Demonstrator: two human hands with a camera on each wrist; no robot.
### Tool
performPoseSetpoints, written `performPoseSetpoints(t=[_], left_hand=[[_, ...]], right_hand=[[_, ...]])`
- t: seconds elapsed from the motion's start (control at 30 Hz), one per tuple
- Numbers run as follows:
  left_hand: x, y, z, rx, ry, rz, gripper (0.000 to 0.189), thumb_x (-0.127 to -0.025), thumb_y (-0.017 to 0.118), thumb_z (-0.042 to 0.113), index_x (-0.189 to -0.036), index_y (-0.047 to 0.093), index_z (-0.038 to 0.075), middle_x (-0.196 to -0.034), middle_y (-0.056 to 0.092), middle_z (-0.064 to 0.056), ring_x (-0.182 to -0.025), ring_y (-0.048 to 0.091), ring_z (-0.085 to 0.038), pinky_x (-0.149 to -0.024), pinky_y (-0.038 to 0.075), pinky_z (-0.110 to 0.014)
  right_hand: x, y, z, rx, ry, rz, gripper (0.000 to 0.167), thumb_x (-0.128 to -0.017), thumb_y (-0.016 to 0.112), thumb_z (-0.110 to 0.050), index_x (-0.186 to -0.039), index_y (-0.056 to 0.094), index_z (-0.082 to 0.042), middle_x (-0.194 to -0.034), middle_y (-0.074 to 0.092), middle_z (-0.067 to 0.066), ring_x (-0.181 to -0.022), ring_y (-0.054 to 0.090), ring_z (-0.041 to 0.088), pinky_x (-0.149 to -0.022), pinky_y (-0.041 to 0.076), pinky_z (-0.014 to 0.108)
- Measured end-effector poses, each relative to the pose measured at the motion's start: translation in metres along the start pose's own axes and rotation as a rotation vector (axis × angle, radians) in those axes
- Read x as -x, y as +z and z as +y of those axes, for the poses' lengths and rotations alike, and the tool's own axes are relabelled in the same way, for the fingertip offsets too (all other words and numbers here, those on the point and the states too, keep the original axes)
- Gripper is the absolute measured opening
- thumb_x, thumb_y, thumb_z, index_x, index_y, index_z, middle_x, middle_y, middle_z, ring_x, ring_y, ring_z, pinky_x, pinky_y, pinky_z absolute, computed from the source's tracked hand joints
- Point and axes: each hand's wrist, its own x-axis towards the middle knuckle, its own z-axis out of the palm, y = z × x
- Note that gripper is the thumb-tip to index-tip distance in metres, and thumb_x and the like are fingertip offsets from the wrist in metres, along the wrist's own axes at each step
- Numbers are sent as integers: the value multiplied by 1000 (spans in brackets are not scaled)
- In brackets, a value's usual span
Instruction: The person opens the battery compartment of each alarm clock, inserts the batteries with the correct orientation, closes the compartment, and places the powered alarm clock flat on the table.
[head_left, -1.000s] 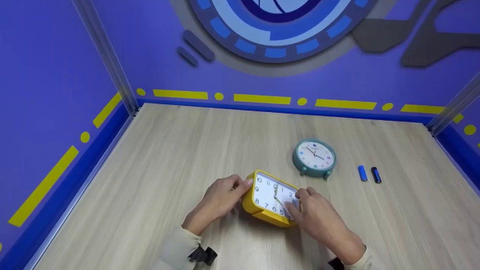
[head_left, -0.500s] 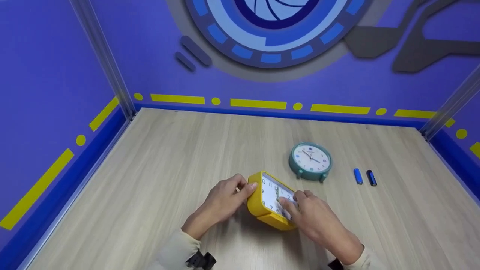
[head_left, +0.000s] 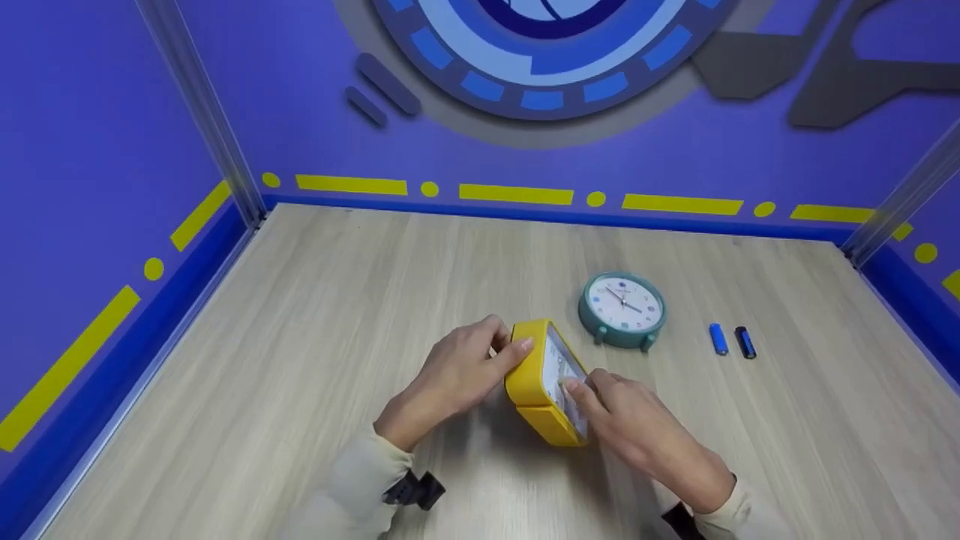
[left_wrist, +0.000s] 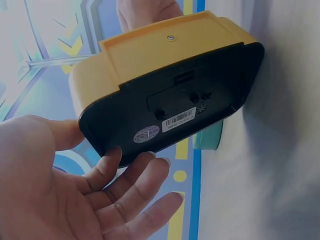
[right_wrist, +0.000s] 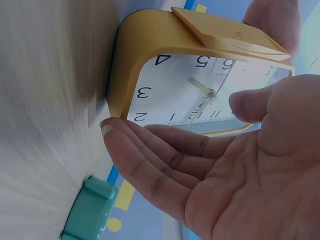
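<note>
A yellow desk clock (head_left: 529,379) is held tilted close over the table in the head view. My left hand (head_left: 465,367) pinches its left end, thumb on the yellow casing and fingers at the back. In the left wrist view the clock's black back panel (left_wrist: 220,82) shows, with a barcode label (left_wrist: 179,120), a round sticker and small knobs. My right hand (head_left: 649,431) grips the right end. In the right wrist view its thumb (right_wrist: 250,105) lies over the white dial (right_wrist: 175,85), while the fingers run along the top edge.
Behind the yellow clock, a round teal alarm clock (head_left: 624,301) lies face up on the wooden table (head_left: 375,285). To its right are a blue battery (head_left: 718,339) and a dark battery (head_left: 745,342). Purple panels (head_left: 480,150) border the table's back and sides.
The yellow clock has turned so its dial faces further right and more of its left side shows. Both hands keep hold of it; the left hand has shifted slightly right and up.
</note>
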Motion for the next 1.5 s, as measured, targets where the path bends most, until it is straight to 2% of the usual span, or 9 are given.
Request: performPoseSetpoints(t=[0.13, 0.3, 0.43, 0.57, 0.63, 0.8, 1.0, 1.2, 1.5], left_hand=[[1, -1, 2, 14, 23, -12, 25, -109, 60, 38, -104, 63, 14, -89, 62, 4, -75, 55, -14, -65, 45, -30], [4, -2, 2, 34, 14, -42, 28, -110, 57, 41, -98, 62, 16, -84, 59, 6, -72, 54, -13, -64, 44, -29], [5, -2, 3, 29, 38, -47, 30, -112, 54, 38, -94, 62, 16, -78, 55, 6, -68, 52, -12, -62, 42, -29], [5, 0, 3, 49, 65, -62, 26, -112, 52, 32, -95, 63, 16, -81, 59, 8, -71, 56, -11, -65, 45, -30], [5, 1, 4, 66, 71, -77, 25, -112, 50, 33, -99, 63, 16, -85, 63, 5, -75, 59, -11, -67, 48, -31], [5, 5, 4, 101, 96, -97, 25, -112, 49, 33, -104, 63, 15, -86, 64, 3, -76, 60, -10, -69, 49, -31], [7, 10, 6, 111, 93, -100, 23, -112, 47, 32, -107, 62, 16, -87, 66, 2, -75, 61, -10, -69, 49, -31], [9, 12, 9, 108, 84, -115, 25, -114, 45, 36, -110, 61, 18, -92, 67, -4, -79, 60, -11, -70, 49, -31], [10, 15, 10, 79, 108, -87, 29, -115, 44, 40, -111, 61, 18, -85, 61, 4, -75, 56, -10, -68, 47, -29]], right_hand=[[1, -3, -1, -21, 5, 9, 54, -110, 51, -54, -125, 64, -4, -97, 63, 2, -86, 60, 18, -74, 53, 37], [2, -6, -5, -65, 0, 26, 39, -111, 56, -42, -123, 65, -6, -101, 66, 4, -86, 62, 19, -74, 54, 36], [2, -7, -8, -93, -10, 40, 32, -111, 59, -35, -122, 66, -7, -104, 68, 6, -87, 63, 19, -73, 54, 34], [2, -8, -9, -123, -49, 86, 21, -109, 63, -25, -121, 67, -7, -105, 70, 5, -87, 63, 19, -76, 58, 34], [3, -9, -9, -137, -79, 108, 18, -108, 64, -20, -120, 67, -7, -102, 70, 4, -85, 63, 19, -77, 58, 33], [5, -10, -7, -137, -141, 155, 13, -108, 65, -17, -116, 69, -7, -93, 69, 1, -79, 61, 16, -73, 57, 31], [6, -10, -5, -128, -187, 196, 10, -104, 68, -12, -113, 70, -7, -93, 70, -1, -81, 63, 14, -76, 60, 32], [5, -11, -5, -171, -169, 176, 12, -105, 66, -11, -116, 69, -7, -94, 69, 0, -82, 63, 15, -76, 59, 30], [3, -12, -4, -213, -141, 134, 15, -106, 62, -13, -119, 68, -7, -98, 70, 1, -83, 66, 16, -79, 60, 32]])
